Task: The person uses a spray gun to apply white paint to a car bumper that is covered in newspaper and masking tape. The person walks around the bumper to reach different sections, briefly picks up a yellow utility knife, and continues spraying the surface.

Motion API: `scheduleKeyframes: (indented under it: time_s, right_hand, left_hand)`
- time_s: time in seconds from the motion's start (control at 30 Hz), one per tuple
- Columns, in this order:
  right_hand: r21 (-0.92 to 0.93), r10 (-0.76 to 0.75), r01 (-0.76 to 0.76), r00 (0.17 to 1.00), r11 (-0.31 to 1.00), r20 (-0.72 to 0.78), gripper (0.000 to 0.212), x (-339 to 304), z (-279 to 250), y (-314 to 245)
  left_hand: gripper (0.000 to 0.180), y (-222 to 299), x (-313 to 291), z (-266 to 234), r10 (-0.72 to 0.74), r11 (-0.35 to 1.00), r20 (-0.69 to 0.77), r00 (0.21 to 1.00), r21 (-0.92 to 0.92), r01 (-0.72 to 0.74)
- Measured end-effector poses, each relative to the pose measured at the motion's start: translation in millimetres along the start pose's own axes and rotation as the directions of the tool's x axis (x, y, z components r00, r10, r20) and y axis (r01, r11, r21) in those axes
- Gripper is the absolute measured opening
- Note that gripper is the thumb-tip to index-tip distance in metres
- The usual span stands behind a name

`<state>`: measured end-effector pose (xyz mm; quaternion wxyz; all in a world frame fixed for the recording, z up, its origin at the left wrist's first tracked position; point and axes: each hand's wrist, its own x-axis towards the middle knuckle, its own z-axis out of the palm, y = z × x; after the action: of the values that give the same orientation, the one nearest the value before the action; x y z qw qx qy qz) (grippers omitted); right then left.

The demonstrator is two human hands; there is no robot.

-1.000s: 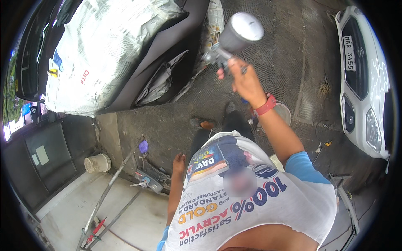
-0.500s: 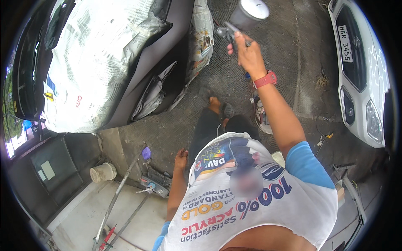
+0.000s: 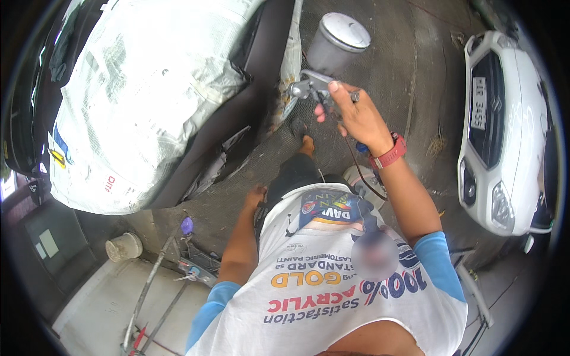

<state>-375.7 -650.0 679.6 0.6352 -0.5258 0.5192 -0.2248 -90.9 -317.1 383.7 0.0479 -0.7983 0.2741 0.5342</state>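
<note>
Fingers (image 3: 333,89) lower on spray gun (image 3: 323,65) now

1. The right hand (image 3: 356,115) grips a spray gun (image 3: 317,89) over bare concrete floor (image 3: 409,65); open room lies ahead and to its right
2. To the left, the dark car (image 3: 237,118), masked in newspaper (image 3: 148,89), stands close by the gun; little room on that side
3. A white car (image 3: 504,130) bounds the right, well apart from the hand; a free lane runs between the two cars
4. The left hand (image 3: 256,196) rests low by the leg; beside it the dark car's panel, below it poles (image 3: 154,279) and a small bucket (image 3: 123,246) crowd the ground
</note>
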Motion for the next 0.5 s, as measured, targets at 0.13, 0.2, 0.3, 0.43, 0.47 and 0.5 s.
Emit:
scheduleKeyframes:
  time_s: [0.13,0.2,0.3,0.43,0.47,0.5]
  right_hand:
    - [-0.140,-0.124,0.105,0.982,0.985,-0.139,0.055,64.6,-31.9,-38.5]
    - [-0.248,-0.234,0.180,0.949,0.952,-0.210,0.054,90.9,-47.3,-50.7]
    - [-0.352,-0.283,0.185,0.926,0.917,-0.250,0.050,106.6,-70.2,-56.8]
    - [-0.432,-0.166,0.123,0.984,0.893,-0.064,0.046,85.7,-79.9,-65.6]
    - [-0.439,-0.151,0.153,0.988,0.886,0.038,0.046,78.9,-80.8,-62.9]
    - [-0.444,-0.001,0.047,0.995,0.895,0.102,0.048,71.2,-80.5,-65.0]
  left_hand:
    - [0.053,66.9,33.2,-24.4,0.119,0.988,0.000,0.993,-0.098,-0.118]
    - [0.054,83.2,40.3,-30.0,0.174,0.977,-0.016,0.985,-0.121,-0.175]
    - [0.054,112.8,28.5,-43.2,0.107,0.987,-0.014,0.994,-0.116,-0.108]
    - [0.054,115.5,22.8,-32.1,0.055,0.982,-0.008,0.998,-0.183,-0.056]
    - [0.054,110.1,26.9,-22.7,0.018,0.979,0.000,1.000,-0.201,-0.017]
    - [0.054,106.4,28.0,-12.4,-0.022,0.974,0.008,1.000,-0.224,0.023]
